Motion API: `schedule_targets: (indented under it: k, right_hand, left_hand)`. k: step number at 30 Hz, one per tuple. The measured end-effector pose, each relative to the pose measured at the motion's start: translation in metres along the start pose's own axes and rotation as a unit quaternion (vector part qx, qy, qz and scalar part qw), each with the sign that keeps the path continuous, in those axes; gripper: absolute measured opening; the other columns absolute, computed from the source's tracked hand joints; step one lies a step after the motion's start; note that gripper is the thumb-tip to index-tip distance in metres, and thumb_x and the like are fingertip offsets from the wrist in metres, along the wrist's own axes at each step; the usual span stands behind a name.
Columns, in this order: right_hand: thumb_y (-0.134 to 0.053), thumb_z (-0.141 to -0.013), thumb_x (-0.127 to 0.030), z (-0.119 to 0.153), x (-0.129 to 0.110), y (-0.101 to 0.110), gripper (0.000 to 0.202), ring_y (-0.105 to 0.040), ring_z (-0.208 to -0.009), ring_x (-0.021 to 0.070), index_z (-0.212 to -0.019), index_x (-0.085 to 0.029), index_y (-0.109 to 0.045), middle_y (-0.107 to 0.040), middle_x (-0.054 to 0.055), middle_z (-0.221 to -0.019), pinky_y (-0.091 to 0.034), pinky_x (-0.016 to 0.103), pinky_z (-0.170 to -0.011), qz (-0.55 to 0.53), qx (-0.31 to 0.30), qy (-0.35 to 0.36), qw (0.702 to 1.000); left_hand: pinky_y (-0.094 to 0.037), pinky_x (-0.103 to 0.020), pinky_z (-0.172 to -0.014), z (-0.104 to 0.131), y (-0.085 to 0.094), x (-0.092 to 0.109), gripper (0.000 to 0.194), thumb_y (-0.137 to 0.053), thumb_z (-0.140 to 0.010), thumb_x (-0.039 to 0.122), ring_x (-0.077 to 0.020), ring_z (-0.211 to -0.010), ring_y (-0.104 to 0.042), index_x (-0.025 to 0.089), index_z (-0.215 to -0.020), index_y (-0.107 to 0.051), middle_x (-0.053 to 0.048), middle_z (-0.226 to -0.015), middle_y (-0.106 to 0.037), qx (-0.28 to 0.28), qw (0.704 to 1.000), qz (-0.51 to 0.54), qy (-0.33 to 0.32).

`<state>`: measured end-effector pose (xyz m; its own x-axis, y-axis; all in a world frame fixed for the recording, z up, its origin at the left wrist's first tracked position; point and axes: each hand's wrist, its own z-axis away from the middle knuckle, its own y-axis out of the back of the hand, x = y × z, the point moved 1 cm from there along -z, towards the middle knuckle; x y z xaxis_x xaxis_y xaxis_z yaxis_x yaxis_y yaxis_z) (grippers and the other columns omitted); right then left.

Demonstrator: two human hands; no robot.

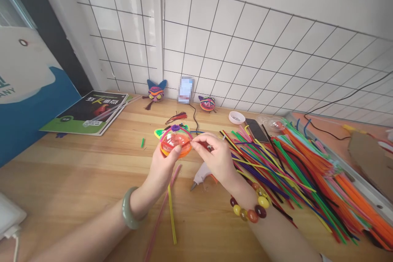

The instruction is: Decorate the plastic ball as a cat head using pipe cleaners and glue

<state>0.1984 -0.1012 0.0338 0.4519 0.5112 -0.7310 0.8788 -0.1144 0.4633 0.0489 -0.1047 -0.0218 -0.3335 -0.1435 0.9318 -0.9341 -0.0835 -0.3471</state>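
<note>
Gripping round clear-domed fuzzy craft point(176, 143), L hand point(166, 159) curled; R hand point(215, 155) pinching red strand point(188, 142).

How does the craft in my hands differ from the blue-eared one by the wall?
The held craft has green ears; the blue-eared craft has blue ones. The held craft shows a clear dome with an orange rim, while the blue-eared craft has a striped face. The left hand grips the held craft; the blue-eared craft sits untouched. Both have pointed ears and multicoloured trim.

Wooden table point(104, 184) — pipe cleaners point(288, 172), magazine point(89, 112), glue gun point(201, 175)
</note>
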Motion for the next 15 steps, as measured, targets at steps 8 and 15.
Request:
schedule_targets:
  k: [8, 15]
  right_hand:
    - [-0.06, -0.089, -0.02, 0.0019, 0.0013, -0.0023, 0.012, -0.064, -0.079, 0.0174, -0.079, -0.022, -0.066, -0.069, 0.004, -0.083, -0.049, 0.028, -0.07, 0.017, 0.005, 0.031, 0.999]
    - [-0.059, -0.09, -0.02, 0.0031, 0.0009, -0.0024, 0.012, -0.063, -0.078, 0.0177, -0.08, -0.021, -0.066, -0.069, 0.004, -0.083, -0.049, 0.029, -0.07, 0.034, 0.003, 0.033, 0.999]
  left_hand:
    - [-0.05, -0.04, -0.095, 0.0014, -0.0004, 0.0005, 0.043, -0.072, -0.076, 0.045, -0.029, -0.107, -0.065, 0.016, -0.107, -0.066, -0.012, -0.11, -0.071, -0.003, 1.0, 0.007, 0.0]
    - [-0.05, -0.04, -0.095, 0.001, -0.001, 0.0013, 0.043, -0.073, -0.075, 0.045, -0.0294, -0.107, -0.065, 0.016, -0.106, -0.066, -0.012, -0.11, -0.071, 0.0, 1.0, 0.011, -0.001]
